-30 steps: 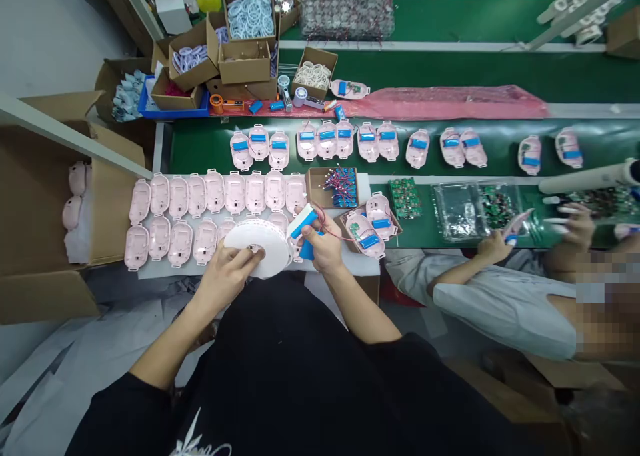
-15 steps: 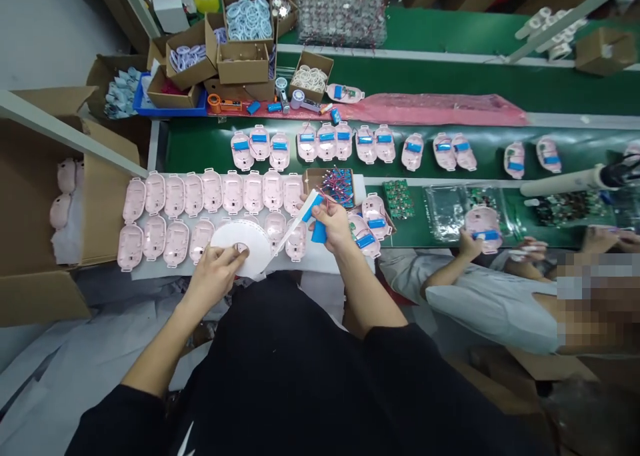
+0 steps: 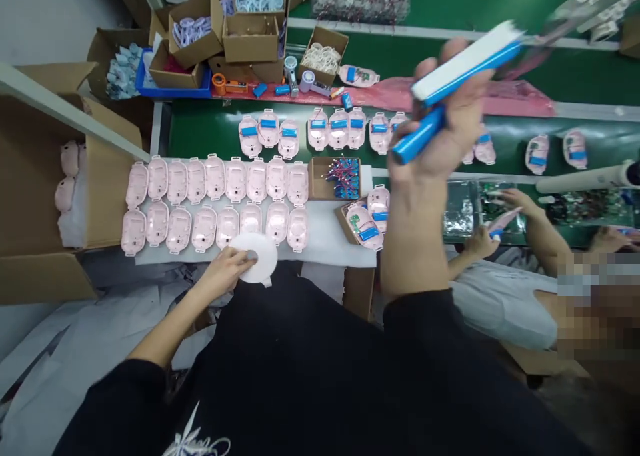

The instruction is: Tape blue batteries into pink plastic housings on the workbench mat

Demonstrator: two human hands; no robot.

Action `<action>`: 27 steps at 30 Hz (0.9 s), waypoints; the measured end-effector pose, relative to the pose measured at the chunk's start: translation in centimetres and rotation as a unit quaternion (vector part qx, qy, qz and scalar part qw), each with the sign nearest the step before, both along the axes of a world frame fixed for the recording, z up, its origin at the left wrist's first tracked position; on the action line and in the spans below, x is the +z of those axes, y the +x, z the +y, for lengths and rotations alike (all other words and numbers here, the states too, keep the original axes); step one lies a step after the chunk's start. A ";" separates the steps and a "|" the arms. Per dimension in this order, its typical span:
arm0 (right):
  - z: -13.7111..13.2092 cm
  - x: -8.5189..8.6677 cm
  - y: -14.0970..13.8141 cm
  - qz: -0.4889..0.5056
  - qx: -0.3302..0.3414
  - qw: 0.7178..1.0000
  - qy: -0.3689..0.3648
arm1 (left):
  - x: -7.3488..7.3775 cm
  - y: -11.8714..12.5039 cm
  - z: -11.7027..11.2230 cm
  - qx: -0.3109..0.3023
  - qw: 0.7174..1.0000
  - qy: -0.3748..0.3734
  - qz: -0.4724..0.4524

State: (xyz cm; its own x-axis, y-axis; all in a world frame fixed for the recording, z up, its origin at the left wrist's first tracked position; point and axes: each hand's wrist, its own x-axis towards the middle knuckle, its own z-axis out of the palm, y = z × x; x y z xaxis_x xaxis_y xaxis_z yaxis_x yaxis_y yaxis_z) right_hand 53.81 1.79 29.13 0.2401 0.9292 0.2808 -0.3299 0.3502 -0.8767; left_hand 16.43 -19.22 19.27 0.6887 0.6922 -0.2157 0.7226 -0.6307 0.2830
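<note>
My left hand pinches a flat roll of white tape at its centre hole, low over the front of the bench. A short tail hangs from the roll's lower edge. Raised close to the camera, my right hand grips blue batteries; a white tape strip runs along the upper blue battery, and a second blue battery sticks out below it. Blurred reddish wires trail off to the right. Pink plastic shells stand in two rows beyond my left hand.
A cardboard box of wired blue batteries sits right of the shells. Beside it, pink shells with batteries lie in a shallow box. More fitted shells line the green bench. A co-worker's hands hold a pink shell at the right.
My right hand has risen up and right toward the camera with the batteries. The tape strip no longer links them to the roll. My left hand has moved slightly right with the roll.
</note>
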 end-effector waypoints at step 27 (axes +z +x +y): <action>-9.1 -27.0 -4.7 -0.768 0.333 0.504 -0.214 | -2.8 -3.8 -6.4 0.277 0.945 0.121 -0.129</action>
